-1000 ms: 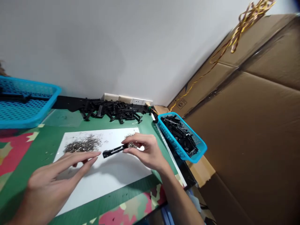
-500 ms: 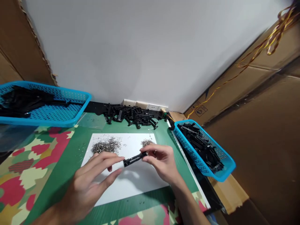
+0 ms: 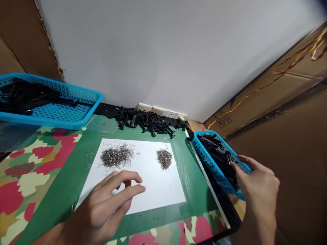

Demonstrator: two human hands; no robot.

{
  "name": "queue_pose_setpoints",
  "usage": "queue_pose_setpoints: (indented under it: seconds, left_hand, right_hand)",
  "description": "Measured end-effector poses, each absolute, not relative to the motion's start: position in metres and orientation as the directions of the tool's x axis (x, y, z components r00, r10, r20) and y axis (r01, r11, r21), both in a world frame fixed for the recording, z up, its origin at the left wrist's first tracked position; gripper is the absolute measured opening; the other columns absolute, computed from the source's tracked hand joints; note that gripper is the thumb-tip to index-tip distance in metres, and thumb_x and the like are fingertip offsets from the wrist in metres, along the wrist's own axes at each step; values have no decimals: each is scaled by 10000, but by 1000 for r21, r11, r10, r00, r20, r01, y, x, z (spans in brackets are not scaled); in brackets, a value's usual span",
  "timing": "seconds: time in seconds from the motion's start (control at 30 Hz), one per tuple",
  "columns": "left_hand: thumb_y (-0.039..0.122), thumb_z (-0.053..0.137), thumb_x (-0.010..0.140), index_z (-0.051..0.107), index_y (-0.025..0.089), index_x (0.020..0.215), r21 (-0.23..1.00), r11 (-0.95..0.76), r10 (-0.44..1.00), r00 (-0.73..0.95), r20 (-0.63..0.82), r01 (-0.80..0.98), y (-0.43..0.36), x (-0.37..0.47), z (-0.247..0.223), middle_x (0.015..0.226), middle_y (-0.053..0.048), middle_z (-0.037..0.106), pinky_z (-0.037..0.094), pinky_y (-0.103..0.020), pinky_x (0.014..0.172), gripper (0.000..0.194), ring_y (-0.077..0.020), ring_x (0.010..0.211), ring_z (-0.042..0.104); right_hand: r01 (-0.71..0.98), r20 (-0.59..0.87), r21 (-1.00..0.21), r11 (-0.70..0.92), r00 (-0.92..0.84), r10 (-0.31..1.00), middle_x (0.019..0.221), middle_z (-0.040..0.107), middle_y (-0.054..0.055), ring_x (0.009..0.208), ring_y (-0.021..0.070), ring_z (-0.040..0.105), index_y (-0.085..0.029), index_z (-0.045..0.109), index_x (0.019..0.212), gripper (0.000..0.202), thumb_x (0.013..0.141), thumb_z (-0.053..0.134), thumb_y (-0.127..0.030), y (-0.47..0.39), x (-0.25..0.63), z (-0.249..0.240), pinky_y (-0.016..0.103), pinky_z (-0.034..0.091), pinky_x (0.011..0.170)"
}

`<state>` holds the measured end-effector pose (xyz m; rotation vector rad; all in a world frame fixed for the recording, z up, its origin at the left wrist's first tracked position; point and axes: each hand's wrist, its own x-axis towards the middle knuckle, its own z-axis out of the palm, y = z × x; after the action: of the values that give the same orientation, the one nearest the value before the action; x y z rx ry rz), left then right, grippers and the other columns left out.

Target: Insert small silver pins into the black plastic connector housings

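Head view. Right hand (image 3: 262, 183) reaches over the outer long rim of the right blue basket (image 3: 211, 169), toward its near end. Thumb and forefinger sit narrow, tips down among the black parts. One black part (image 3: 228, 156) lies right at these tips, just left of them and slightly beyond; whether pinched or merely touched, cannot tell. Its long axis: too foreshortened and crowded to read. Basket's own long axis slants from the far left corner to the near right one, along the right edge of the table (image 3: 194, 183).

Left hand (image 3: 104, 204): well apart from that part, off to its left. Hovers over the near left portion of the white sheet (image 3: 158, 190), tips pointing right, a small gap between them, nothing held. Larger metal heap (image 3: 117, 156) beyond it, toward the sheet's far left corner; smaller metal heap (image 3: 164, 159) near the far right corner. Loose black pile (image 3: 145, 120) along the table's back edge. Right hand clearly the nearer to the basket.
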<state>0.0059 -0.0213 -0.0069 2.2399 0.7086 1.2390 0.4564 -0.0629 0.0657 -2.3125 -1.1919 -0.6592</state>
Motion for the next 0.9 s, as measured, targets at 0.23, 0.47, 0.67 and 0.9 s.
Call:
queue_pose_setpoints:
  seconds: [0.23,0.47,0.67,0.9]
  left_hand:
    - [-67,449,960,706,214,1184,605,-772,611,490,622,195,-17,5,-5,1168,-127,655,557,-295,755,441,-202,970,658]
    - [-83,423,944,672,201,1178,599,-780,598,497,629,181,-12,3,-3,1131,-127,648,543,-306,735,445,-199,929,653]
    - [1,427,993,698,210,1179,722,-674,676,525,517,155,-11,0,-4,1140,-120,662,547,-300,732,389,-187,905,661]
    - [456,500,1083,676,239,1348,996,90,903,420,-85,7,-2,10,9,1172,-114,712,532,-290,696,385,-170,792,646]
  right_hand:
    - [953,311,-302,-36,134,941,1104,793,105,889,245,709,-206,773,1177,343,933,632,-402,45,365,63,336,501,792]
    - [957,179,-286,-38,93,980,936,789,149,856,295,731,-173,802,1032,250,858,746,-343,110,343,15,323,461,667]
    - [956,240,-292,-27,100,966,907,779,126,823,277,709,-179,771,886,201,843,742,-374,97,351,24,338,453,668]
    - [873,457,-395,284,-82,886,1028,753,86,837,203,682,-206,728,1042,224,965,667,-407,51,287,56,325,524,746]
